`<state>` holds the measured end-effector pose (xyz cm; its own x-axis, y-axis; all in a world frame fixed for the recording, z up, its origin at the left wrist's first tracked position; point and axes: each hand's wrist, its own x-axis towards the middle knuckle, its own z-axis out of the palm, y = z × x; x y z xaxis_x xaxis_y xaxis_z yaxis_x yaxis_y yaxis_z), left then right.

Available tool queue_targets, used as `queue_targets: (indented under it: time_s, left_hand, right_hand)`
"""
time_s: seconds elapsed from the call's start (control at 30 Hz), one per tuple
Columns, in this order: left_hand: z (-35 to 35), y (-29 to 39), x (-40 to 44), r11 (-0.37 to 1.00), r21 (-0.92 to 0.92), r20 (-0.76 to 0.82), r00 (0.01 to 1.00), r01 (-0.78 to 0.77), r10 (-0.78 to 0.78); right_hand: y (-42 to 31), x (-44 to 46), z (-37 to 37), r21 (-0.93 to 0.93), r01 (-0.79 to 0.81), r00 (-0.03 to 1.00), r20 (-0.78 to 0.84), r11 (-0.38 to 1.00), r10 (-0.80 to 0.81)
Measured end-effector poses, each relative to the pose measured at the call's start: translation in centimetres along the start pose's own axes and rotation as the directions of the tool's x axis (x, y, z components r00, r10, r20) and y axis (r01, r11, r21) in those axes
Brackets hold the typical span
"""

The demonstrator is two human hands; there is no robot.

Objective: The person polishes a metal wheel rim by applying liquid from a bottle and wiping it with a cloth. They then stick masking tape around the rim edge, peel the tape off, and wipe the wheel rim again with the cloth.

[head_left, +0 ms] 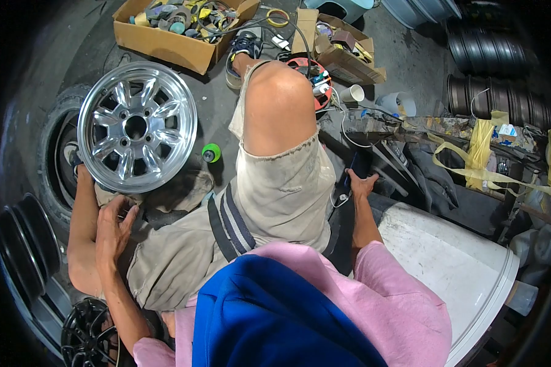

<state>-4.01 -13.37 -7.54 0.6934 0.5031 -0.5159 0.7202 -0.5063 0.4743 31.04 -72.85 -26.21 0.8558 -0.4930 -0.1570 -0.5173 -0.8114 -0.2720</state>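
A polished silver alloy wheel [138, 127] leans tilted at the left, its spoked face toward me. Below its lower rim, my left hand [114, 225] hangs over my leg with nothing in it, fingers loosely bent and apart. My right hand [361, 182], low at my right side, grips a dark phone [360, 161], whose far end blends into the shadow. Near that hand a thin white cable [341, 199] loops down. A small green-capped bottle [211, 153] stands between the wheel and my knee.
Behind the wheel lies a tyre [55, 159]. Cardboard boxes of abrasive discs and tools [165, 46] and of odds and ends [352, 64] stand ahead. A red cable reel [300, 62], white cup [352, 93], cluttered bench [404, 126] and white curved panel [447, 244] are rightward; more rims [27, 244] sit left.
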Motion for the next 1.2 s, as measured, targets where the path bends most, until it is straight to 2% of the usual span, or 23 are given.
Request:
queue_targets:
  time_s: [0.3, 0.53, 0.7, 0.9, 1.0, 1.2]
  left_hand:
    - [0.9, -1.3, -0.2, 0.998, 0.011, -0.097, 0.994, -0.056, 0.057]
    - [0.7, -0.5, -0.4, 0.997, 0.033, -0.114, 0.991, -0.067, 0.071]
    - [0.6, 0.1, -0.4, 0.994, -0.020, -0.132, 0.986, -0.109, 0.106]
    - [0.3, 0.2, -0.1, 0.997, -0.056, -0.043, 0.998, -0.052, 0.050]
    - [0.7, -0.4, -0.2, 0.997, -0.041, -0.093, 0.994, -0.069, 0.065]
    - [0.6, -0.6, -0.1, 0.999, 0.000, -0.069, 0.996, -0.050, 0.050]
  right_hand:
    - [-0.2, -0.1, -0.1, 0.015, -0.004, 1.000, 0.023, 1.000, 0.004]
    - [-0.5, -0.5, -0.3, 0.022, 0.011, 1.000, 0.007, 1.000, -0.011]
    - [-0.6, -0.5, -0.4, 0.015, 0.005, 1.000, 0.024, 1.000, -0.006]
    - [-0.4, -0.3, -0.1, 0.002, 0.009, 1.000, 0.005, 1.000, -0.009]
    - [-0.4, -0.3, -0.1, 0.003, 0.008, 1.000, 0.005, 1.000, -0.008]
    - [-0.4, -0.2, 0.1, 0.005, 0.012, 1.000, 0.003, 1.000, -0.012]
